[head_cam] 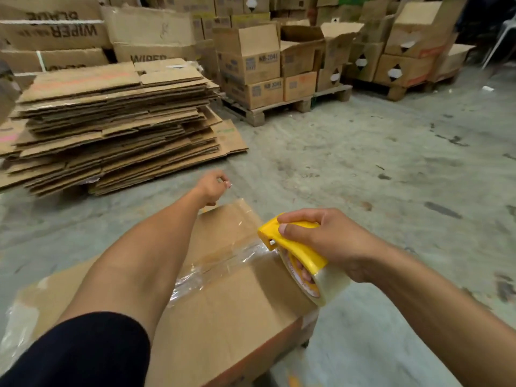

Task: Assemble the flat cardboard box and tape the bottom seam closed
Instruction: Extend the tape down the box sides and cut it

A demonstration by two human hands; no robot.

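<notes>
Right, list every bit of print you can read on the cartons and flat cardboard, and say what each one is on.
"WIPER", upside down: carton in the left stack.
"WIPER", partly hidden: carton behind the flat cardboard pile.
"KB-3041", apparently: open box on the pallet.
Lower pallet box: a similar code, too blurred.
Other labels and pink marks: unreadable.
Box being taped: none visible.

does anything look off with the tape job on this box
Yes. The clear tape along the box seam is wrinkled and bunched rather than flat, worst beside the left forearm. The right hand holds the yellow dispenser at the box edge.
</notes>
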